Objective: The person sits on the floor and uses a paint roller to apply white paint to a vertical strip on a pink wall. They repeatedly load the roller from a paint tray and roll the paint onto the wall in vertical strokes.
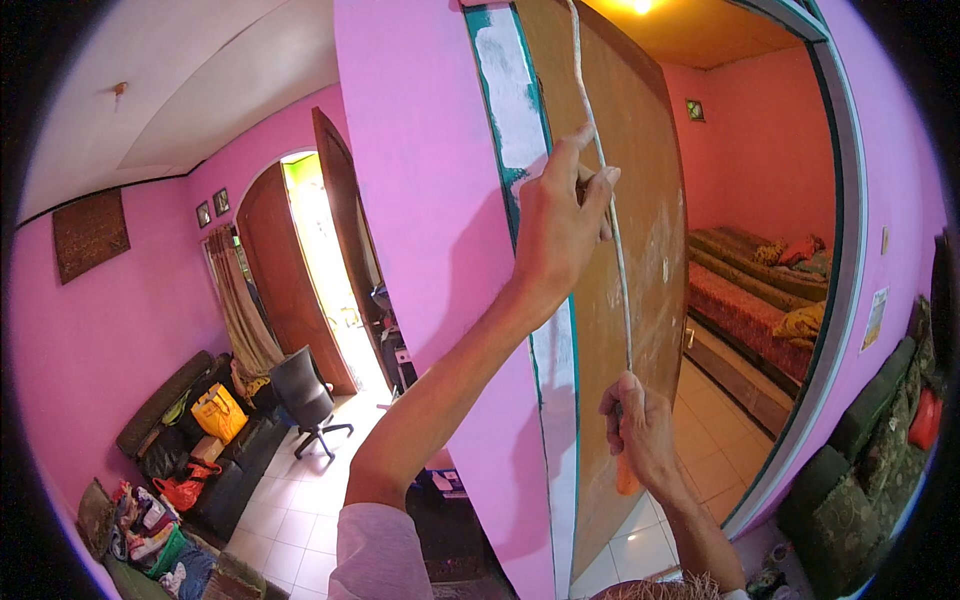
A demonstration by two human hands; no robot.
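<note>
A long, thin whitish rod (622, 277) with an orange handle (627, 477) stands nearly upright in front of me. My right hand (637, 427) is closed around its lower end, at the top of the handle. Higher up, my left hand (559, 214) has its thumb and fingers on the rod. The rod's top runs out of the picture, so its far end is hidden. Behind my left hand is a teal door frame (574, 330), partly covered by uneven pale paint (510, 90). A brown door panel (645, 225) stands just behind the rod.
Pink wall (420, 187) lies left of the frame. To the right, a doorway shows a bed (750, 292). At the left are an office chair (304, 390), a dark sofa (251, 450) with bags, and piled clothes (142, 525). Another sofa (840, 495) is at right.
</note>
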